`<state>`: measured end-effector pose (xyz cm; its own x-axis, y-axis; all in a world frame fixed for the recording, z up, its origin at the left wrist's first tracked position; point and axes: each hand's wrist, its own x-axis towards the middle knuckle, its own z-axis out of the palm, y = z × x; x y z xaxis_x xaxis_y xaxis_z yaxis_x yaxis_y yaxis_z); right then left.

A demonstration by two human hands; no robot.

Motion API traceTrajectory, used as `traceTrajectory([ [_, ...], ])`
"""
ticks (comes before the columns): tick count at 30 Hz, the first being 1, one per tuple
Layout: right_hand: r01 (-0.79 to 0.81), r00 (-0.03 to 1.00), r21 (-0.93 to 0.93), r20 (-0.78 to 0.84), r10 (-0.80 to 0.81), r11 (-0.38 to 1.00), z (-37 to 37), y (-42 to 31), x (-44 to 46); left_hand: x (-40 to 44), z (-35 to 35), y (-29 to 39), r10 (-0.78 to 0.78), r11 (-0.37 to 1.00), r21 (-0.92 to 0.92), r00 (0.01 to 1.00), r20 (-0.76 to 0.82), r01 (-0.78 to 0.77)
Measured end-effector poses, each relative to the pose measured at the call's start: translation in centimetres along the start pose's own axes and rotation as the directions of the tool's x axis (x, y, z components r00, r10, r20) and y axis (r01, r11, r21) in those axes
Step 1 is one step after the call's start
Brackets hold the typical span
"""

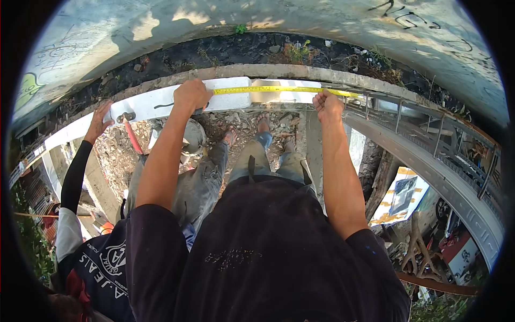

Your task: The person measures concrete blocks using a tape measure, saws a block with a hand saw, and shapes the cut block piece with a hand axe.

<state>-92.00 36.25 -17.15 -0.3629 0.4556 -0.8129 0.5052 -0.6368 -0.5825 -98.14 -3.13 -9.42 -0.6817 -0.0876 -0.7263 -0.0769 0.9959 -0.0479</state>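
A yellow tape measure (268,89) is stretched out over the white blocks (230,100) laid in a row. My left hand (192,95) is closed at the tape's left end, with a dark part showing under the fingers. Fingers curled, my right hand (328,106) grips the tape's lower edge toward its right end; a short length of blade runs on past it. Between the two hands, a brownish patch (265,95) shows at a joint between blocks. What lies inside my left palm is hidden.
At left, a co-worker's hand (100,122) rests by the blocks, near a hammer (129,129) with a red handle. Metal channel framing (429,166) curves along the right. Rubble (115,155) covers the ground below. A painted wall (177,27) stands behind a dark ditch.
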Motion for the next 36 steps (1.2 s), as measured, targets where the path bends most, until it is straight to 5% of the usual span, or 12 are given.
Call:
traceTrajectory([
  [10,-0.007,0.999,-0.005,0.033,0.007,1.0,0.0,-0.2,-0.1,0.1,0.6,-0.1,0.006,1.0,0.002,1.0,0.017,-0.006],
  [13,-0.005,0.999,-0.014,0.039,0.006,1.0,0.1,-0.3,0.2,-0.2,1.1,0.0,0.056,0.998,-0.003,0.988,-0.145,-0.057],
  [26,0.003,0.994,-0.067,0.112,0.005,0.998,0.1,-1.2,0.5,-1.3,1.4,0.4,-0.086,0.995,-0.051,0.99,-0.113,0.081],
  [28,0.027,0.978,-0.135,0.207,0.002,0.991,0.4,-1.7,-0.3,-2.4,2.4,-1.1,0.035,0.989,-0.139,0.996,-0.086,-0.047],
  [32,0.202,0.811,-0.229,0.585,-0.032,0.952,2.1,-1.8,-4.7,-13.3,7.3,-1.6,0.036,0.827,-0.532,0.962,-0.27,-0.181],
  [36,0.387,0.533,-0.359,0.839,0.112,0.849,0.6,0.5,-12.7,-24.9,19.2,0.6,-0.105,0.418,-0.889,0.962,-0.254,-0.189],
])
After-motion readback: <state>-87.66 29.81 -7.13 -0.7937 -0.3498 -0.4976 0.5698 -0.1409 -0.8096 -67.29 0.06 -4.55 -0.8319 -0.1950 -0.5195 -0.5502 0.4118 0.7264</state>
